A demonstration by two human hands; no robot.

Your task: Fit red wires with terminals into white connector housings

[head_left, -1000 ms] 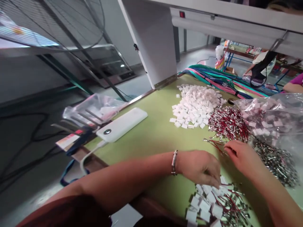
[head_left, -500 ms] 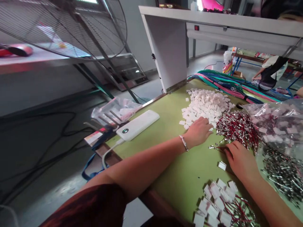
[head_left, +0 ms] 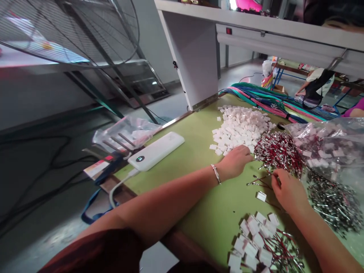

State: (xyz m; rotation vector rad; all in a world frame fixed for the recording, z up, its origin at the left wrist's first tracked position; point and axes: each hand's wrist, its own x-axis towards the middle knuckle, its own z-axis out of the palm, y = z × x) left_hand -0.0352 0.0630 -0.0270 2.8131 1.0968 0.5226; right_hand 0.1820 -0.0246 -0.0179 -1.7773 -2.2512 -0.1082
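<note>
My left hand point(head_left: 234, 161), with a bracelet at the wrist, is at the near edge of a heap of white connector pieces point(head_left: 241, 125); its fingers are bent downward and what they hold, if anything, is hidden. Beside a pile of red wires with metal ends point(head_left: 278, 153), my right hand point(head_left: 288, 187) has its fingers closed on short dark red wires point(head_left: 260, 182), whose metal tips stick out to the left. A single white connector point(head_left: 261, 196) lies below those tips. Nearer me are white connectors with wires attached point(head_left: 256, 239).
A white power bank point(head_left: 159, 151) with a cable lies on the green table point(head_left: 199, 131). Bagged parts point(head_left: 327, 148) and dark wires point(head_left: 334, 199) are at right, cable bundles point(head_left: 261, 96) behind. A fan point(head_left: 113, 41) stands left; a person point(head_left: 318, 83) is far off.
The view has shifted slightly. My left hand has moved a little toward the red wire pile. The wire tips at my right hand are now more spread apart.
</note>
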